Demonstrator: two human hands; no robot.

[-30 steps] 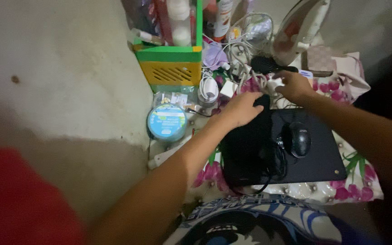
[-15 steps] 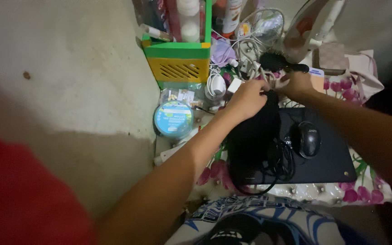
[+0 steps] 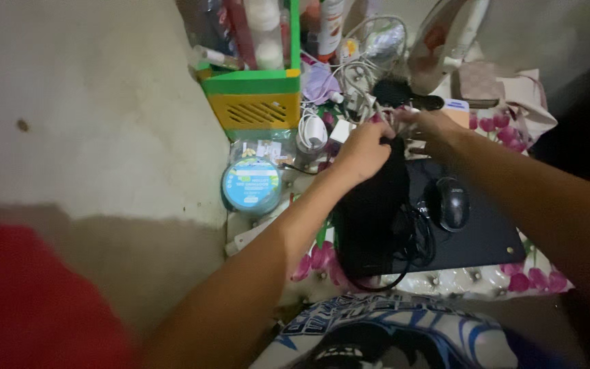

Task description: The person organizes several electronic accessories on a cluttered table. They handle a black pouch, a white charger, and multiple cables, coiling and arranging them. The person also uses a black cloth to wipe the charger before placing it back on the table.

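My left hand [image 3: 362, 152] grips the top edge of a black cloth pouch [image 3: 370, 205] that hangs down over the left part of a closed black laptop [image 3: 486, 236]. My right hand [image 3: 430, 128] pinches the same top edge from the right, close to a tangle of white cables [image 3: 358, 85]. A black mouse [image 3: 451, 203] lies on the laptop lid, and its black cord [image 3: 414, 242] is bunched beside the pouch.
A green and yellow basket [image 3: 254, 96] of bottles stands at the back. A round blue-lidded tub [image 3: 251, 184] sits left of my forearm. A black hairbrush [image 3: 404, 96], a white iron [image 3: 445, 34] and a beige bag [image 3: 507, 89] crowd the far edge. A floral cloth [image 3: 534, 280] covers the surface.
Both hands closed on the top of the black pouch and raised it, so it now hangs upright over the laptop. The camera view shifted slightly.
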